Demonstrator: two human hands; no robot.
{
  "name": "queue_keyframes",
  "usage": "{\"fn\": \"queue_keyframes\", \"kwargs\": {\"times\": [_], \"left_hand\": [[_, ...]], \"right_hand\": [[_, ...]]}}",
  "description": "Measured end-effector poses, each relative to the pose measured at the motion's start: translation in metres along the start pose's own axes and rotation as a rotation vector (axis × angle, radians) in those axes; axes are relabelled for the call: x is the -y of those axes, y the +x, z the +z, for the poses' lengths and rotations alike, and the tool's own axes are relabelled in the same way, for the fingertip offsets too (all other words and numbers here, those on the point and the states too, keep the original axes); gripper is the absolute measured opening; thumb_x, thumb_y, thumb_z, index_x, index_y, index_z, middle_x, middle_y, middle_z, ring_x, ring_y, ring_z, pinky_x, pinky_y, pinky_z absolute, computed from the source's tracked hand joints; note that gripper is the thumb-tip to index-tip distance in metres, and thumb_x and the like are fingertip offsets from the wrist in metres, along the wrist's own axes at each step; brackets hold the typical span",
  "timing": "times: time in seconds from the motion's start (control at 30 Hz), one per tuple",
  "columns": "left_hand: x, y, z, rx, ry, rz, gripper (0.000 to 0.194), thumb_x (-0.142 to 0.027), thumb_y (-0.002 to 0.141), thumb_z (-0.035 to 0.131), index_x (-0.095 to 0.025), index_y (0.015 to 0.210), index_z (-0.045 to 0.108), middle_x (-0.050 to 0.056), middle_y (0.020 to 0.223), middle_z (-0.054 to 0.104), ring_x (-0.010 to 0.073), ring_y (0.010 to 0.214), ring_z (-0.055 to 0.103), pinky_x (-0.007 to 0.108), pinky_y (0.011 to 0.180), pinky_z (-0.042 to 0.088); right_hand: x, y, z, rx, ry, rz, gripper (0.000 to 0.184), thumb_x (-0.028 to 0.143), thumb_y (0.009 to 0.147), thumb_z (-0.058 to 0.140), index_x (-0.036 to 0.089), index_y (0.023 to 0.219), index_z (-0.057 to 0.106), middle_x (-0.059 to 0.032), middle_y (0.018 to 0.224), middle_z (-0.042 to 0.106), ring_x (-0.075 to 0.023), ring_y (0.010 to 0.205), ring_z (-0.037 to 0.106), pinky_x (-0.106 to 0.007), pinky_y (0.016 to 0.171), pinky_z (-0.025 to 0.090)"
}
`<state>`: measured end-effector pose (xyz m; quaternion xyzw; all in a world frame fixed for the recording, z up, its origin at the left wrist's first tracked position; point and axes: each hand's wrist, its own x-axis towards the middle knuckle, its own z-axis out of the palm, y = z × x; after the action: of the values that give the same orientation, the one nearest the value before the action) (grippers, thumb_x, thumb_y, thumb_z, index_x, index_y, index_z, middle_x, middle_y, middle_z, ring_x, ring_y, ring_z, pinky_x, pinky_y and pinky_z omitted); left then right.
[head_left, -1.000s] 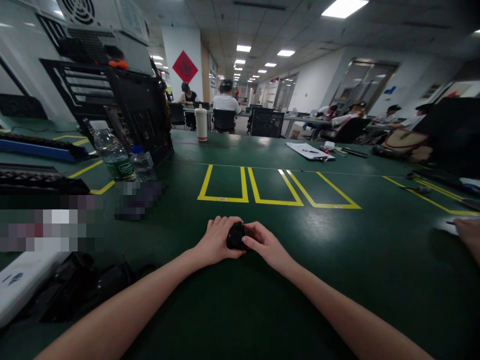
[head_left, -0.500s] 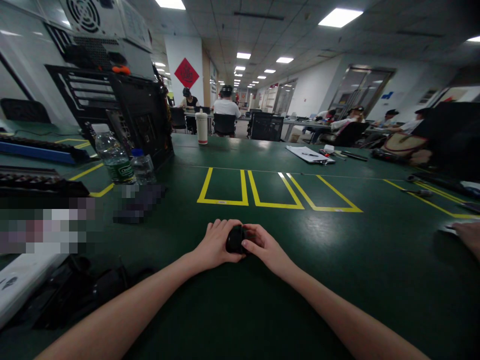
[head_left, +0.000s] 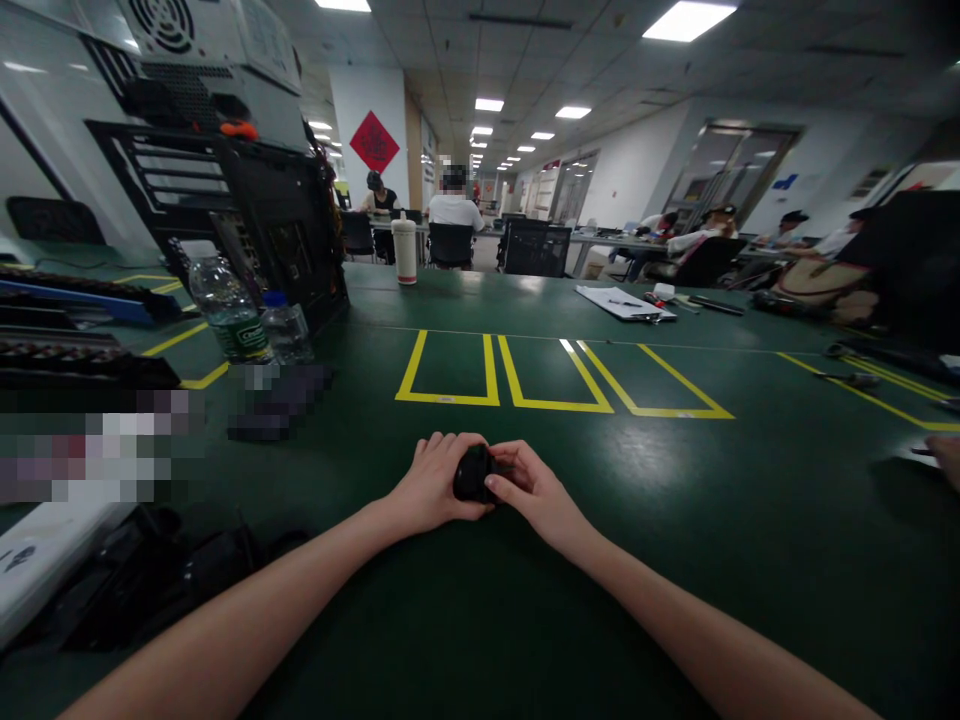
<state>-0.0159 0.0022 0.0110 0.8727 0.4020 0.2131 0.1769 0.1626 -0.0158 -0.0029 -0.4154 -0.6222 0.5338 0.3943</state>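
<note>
No legible lettering anywhere.

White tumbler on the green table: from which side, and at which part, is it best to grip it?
I'd probably grip the white tumbler around its mid-body, coming from the near right: it stands upright with a round body and narrower top piece, while the black computer case stands to its left. The right hand would first have to leave the black object.
</note>
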Motion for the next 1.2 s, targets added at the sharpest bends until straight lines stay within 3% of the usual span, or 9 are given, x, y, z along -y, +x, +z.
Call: {"fn": "queue_keyframes", "kwargs": {"times": [0.1,0.23,0.5,0.7,0.9,1.07,1.2], "left_hand": [[0.001,-0.001,0.000,-0.002,-0.011,0.004,0.056,-0.040,0.066,0.062,-0.025,0.113,0.035,0.005,0.103,0.048,0.0227,0.088,0.044,0.036,0.075,0.034],[0.003,0.000,0.002,-0.004,-0.014,0.005,0.055,-0.039,0.066,0.062,-0.025,0.112,0.035,0.004,0.101,0.048,0.0225,0.087,0.044,0.035,0.075,0.034],[0.012,0.002,0.015,-0.081,0.041,0.012,0.062,-0.042,0.061,0.065,-0.025,0.113,0.035,0.004,0.099,0.048,0.0229,0.085,0.043,0.034,0.072,0.033],[0.013,0.002,0.015,-0.089,0.035,0.020,0.062,-0.042,0.061,0.065,-0.025,0.113,0.035,0.004,0.100,0.049,0.0228,0.085,0.043,0.034,0.072,0.033],[0.012,0.001,0.014,-0.071,0.022,0.005,0.061,-0.039,0.061,0.065,-0.025,0.112,0.035,0.003,0.099,0.049,0.0226,0.084,0.044,0.034,0.072,0.033],[0.011,0.002,0.012,-0.070,0.007,0.020,0.061,-0.042,0.063,0.064,-0.025,0.113,0.035,0.004,0.100,0.048,0.0226,0.085,0.044,0.034,0.073,0.033],[0.012,0.002,0.013,-0.073,0.017,0.023,0.061,-0.042,0.063,0.064,-0.025,0.114,0.034,0.003,0.099,0.048,0.0223,0.085,0.044,0.034,0.072,0.033]], "right_hand": [[-0.003,0.001,-0.002,0.024,-0.014,0.028,0.029,0.028,0.076,0.054,0.022,0.104,0.046,-0.0043,0.104,0.053,-0.0183,0.098,0.052,-0.037,0.085,0.043],[-0.005,0.000,-0.003,0.069,0.031,-0.036,0.029,0.022,0.073,0.058,0.022,0.099,0.047,-0.0028,0.103,0.053,-0.0179,0.100,0.051,-0.037,0.087,0.042],[-0.004,0.001,0.000,-0.002,0.065,-0.035,0.018,0.027,0.075,0.056,0.022,0.091,0.049,-0.0011,0.093,0.054,-0.0145,0.084,0.055,-0.029,0.069,0.047],[-0.005,0.003,-0.003,0.030,-0.007,0.031,0.028,0.029,0.076,0.054,0.021,0.102,0.047,-0.0049,0.102,0.054,-0.0177,0.093,0.053,-0.036,0.079,0.045],[-0.004,-0.001,-0.004,0.107,0.066,-0.086,0.035,0.019,0.069,0.062,0.022,0.100,0.045,-0.0029,0.105,0.052,-0.0170,0.101,0.051,-0.038,0.090,0.040],[-0.004,0.000,-0.002,0.034,0.075,-0.043,0.019,0.027,0.075,0.055,0.023,0.092,0.049,-0.0020,0.100,0.054,-0.0167,0.095,0.054,-0.036,0.082,0.044],[-0.005,0.002,-0.003,0.005,0.046,-0.004,0.024,0.027,0.075,0.055,0.023,0.097,0.048,-0.0028,0.101,0.054,-0.0171,0.095,0.053,-0.036,0.081,0.045]]}}
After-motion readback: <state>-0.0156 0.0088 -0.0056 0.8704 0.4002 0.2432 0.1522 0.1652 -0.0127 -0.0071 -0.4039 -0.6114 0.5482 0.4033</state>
